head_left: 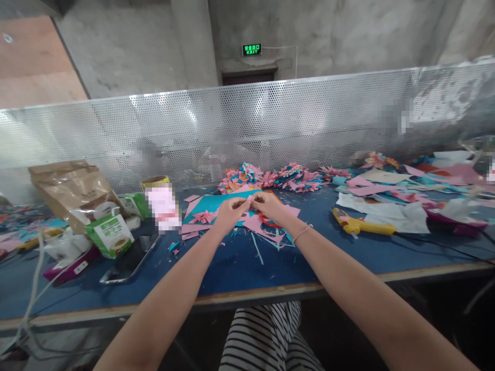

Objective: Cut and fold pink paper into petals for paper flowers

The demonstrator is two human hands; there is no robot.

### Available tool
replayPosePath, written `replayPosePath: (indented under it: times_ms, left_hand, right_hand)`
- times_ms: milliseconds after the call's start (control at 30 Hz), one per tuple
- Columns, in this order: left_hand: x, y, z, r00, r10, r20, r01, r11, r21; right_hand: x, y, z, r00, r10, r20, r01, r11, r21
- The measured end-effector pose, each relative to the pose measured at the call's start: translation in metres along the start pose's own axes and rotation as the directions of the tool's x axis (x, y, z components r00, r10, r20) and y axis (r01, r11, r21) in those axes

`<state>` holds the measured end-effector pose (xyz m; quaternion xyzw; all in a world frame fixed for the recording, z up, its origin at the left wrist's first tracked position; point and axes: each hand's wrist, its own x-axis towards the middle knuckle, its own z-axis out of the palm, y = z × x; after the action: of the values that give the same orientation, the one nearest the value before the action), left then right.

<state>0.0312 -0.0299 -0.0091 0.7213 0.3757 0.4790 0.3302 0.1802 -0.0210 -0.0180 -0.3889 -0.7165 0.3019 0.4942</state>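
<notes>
Both hands meet over the middle of the table, pinching a small piece of pink paper (250, 198) between the fingertips. My left hand (231, 210) holds it from the left, and my right hand (266, 204) from the right. Beneath them lie a blue paper sheet (216, 203) and pink paper pieces (253, 225). A pink paper flower (204, 217) rests just left of my left hand. Red-handled scissors (269, 222), partly covered, lie under my right hand. The fine shape of the held paper is too small to make out.
Finished-looking paper flower bunches (296, 178) line the back by the perforated metal screen (247, 123). A yellow glue gun (361, 225) with a cord lies at right, near tissues (386, 211). At left stand a brown bag (73, 190), a green-white box (110, 236) and a phone (130, 259).
</notes>
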Motion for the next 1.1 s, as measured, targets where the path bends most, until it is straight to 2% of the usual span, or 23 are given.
replayPosePath:
  times_ms: [167,267,367,500,700,800,967,1100]
  left_hand:
    - [0.0006,-0.0012,-0.0018,0.999,-0.049,0.015,0.05,0.99,-0.13]
    - [0.0026,-0.0039,-0.0023,0.998,-0.069,-0.001,0.067,0.977,-0.203]
    - [0.0037,-0.0043,-0.0026,0.996,-0.086,-0.014,0.078,0.955,-0.288]
    - [0.0035,-0.0025,-0.0025,0.993,-0.12,-0.02,0.105,0.926,-0.363]
    - [0.0043,-0.0054,-0.0026,0.98,-0.177,-0.091,0.129,0.914,-0.386]
    - [0.0049,-0.0075,-0.004,0.98,-0.189,-0.06,0.15,0.905,-0.399]
    - [0.0049,-0.0055,-0.0054,0.984,-0.17,-0.06,0.129,0.896,-0.424]
    - [0.0031,-0.0018,-0.005,0.991,-0.096,-0.096,0.059,0.942,-0.33]
  right_hand:
    - [0.0008,0.0015,-0.0027,0.997,-0.073,0.012,0.073,0.995,-0.061]
    - [0.0024,0.0057,-0.0033,0.995,-0.093,-0.043,0.089,0.991,-0.095]
    - [0.0034,0.008,-0.0025,0.993,-0.077,-0.094,0.072,0.996,-0.062]
    - [0.0031,0.0068,-0.0013,0.994,-0.08,-0.068,0.08,0.997,-0.006]
    - [0.0019,0.0038,-0.0032,0.986,-0.117,-0.119,0.116,0.993,-0.017]
    - [0.0016,0.0037,-0.0045,0.98,-0.15,-0.135,0.147,0.989,-0.033]
    - [0.0005,0.0034,-0.0054,0.965,-0.161,-0.209,0.149,0.986,-0.073]
    - [-0.0022,0.001,-0.0051,0.948,-0.227,-0.223,0.206,0.972,-0.114]
